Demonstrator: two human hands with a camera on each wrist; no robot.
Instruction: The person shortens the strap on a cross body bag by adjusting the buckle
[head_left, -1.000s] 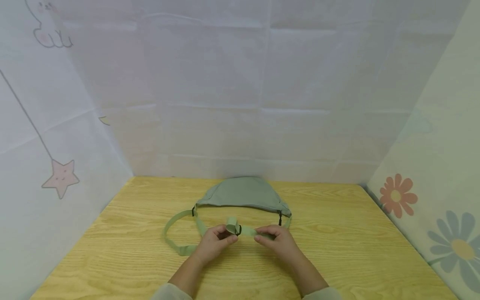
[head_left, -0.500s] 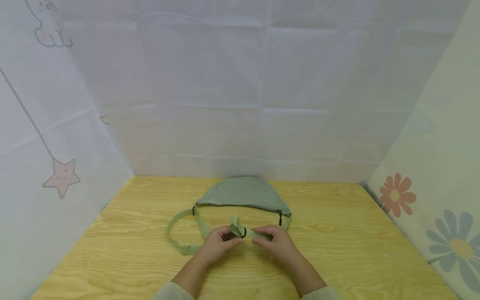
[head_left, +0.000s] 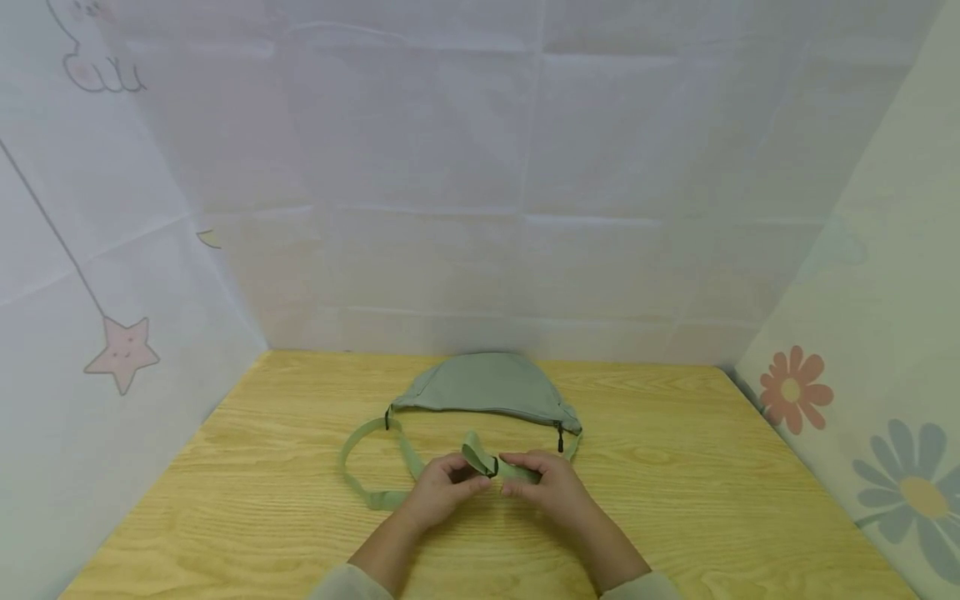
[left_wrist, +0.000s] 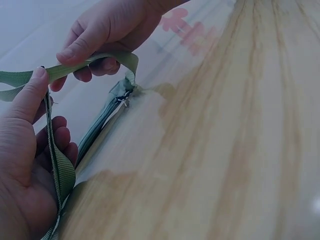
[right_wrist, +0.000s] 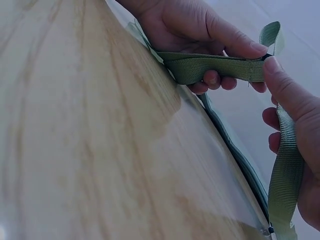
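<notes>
A grey-green waist bag (head_left: pixel 483 383) lies on the table, its light green webbing strap (head_left: pixel 372 500) trailing toward me. Just in front of the bag my left hand (head_left: pixel 442 493) pinches the strap between thumb and fingers, close to a black strap slider (head_left: pixel 492 467). A short loop of webbing (head_left: pixel 473 450) stands up from that slider. On its other side my right hand (head_left: pixel 553 485) pinches the strap, its fingertips almost meeting the left ones. In the right wrist view, the right thumb (right_wrist: pixel 284 85) presses by the slider, which is mostly hidden; webbing hangs down past that palm.
The wooden table (head_left: pixel 712 467) runs up to a pale cloth backdrop (head_left: pixel 480 208), with printed cloth on both sides. A black zipper pull (head_left: pixel 560 437) hangs at the bag's right end. A wide strap loop (head_left: pixel 347 458) lies left of the hands.
My left hand has moved slightly right with the slider and the small loop, which has tilted. The right hand has shifted a little left, so the gap between the hands is narrower. The bag stays put.
</notes>
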